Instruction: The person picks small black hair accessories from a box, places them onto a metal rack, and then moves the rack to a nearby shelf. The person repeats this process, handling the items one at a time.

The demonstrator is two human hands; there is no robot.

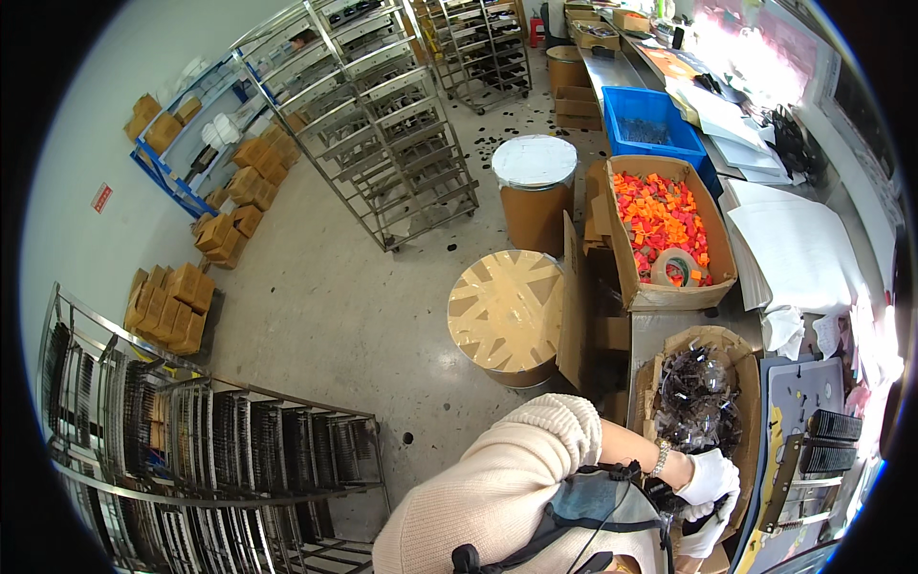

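At the near end of a cardboard box [746,373] on the metal bench [751,330], the white-gloved left hand [709,476] bends down just beside the partly hidden right hand [703,539]; what they hold is unclear. Dark and clear plastic pieces [693,387] fill the box toward its far edge. Beyond, a tape roll [663,269] lies by the near edge of a carton [669,298] of red and orange pieces [660,210]

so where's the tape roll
Head view, right side: the tape roll lies on the red and orange pieces in the box, near its closer end.
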